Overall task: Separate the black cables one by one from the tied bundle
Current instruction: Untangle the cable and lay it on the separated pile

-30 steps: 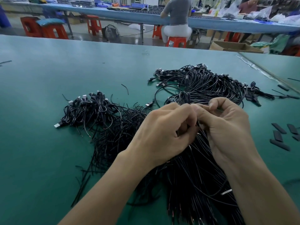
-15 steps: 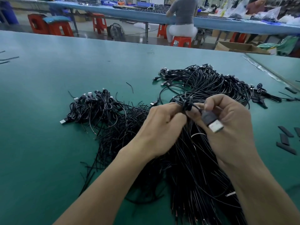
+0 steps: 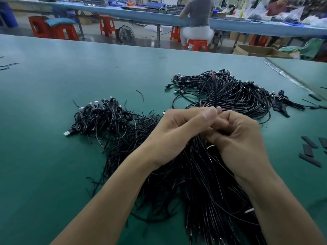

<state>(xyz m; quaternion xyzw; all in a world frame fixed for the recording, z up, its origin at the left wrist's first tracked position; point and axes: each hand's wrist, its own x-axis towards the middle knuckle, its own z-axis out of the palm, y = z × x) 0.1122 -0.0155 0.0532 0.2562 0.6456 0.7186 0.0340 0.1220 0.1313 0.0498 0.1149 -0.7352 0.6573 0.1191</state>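
Observation:
A thick bundle of black cables (image 3: 208, 188) lies on the green table and runs up under both hands. My left hand (image 3: 178, 137) and my right hand (image 3: 237, 138) meet above it, fingers curled together. My left thumb and fingers pinch one black cable (image 3: 214, 92) that stands straight up from the pinch. My right hand grips the cables just below; what lies inside its fist is hidden. A pile of coiled cables with USB plugs (image 3: 104, 117) lies to the left, and a spread pile of loose cables (image 3: 230, 92) lies behind the hands.
Short black sleeve pieces (image 3: 309, 156) lie at the right. Loose wire offcuts (image 3: 9, 65) lie at the far left. A table seam (image 3: 292, 76) runs at the right. Beyond the table stand red stools (image 3: 196, 45), a cardboard box (image 3: 256, 50) and a seated person (image 3: 197, 18).
The USB plug held out in my right hand is no longer in sight. Both hands have closed together, and one cable end now sticks straight up from the pinch.

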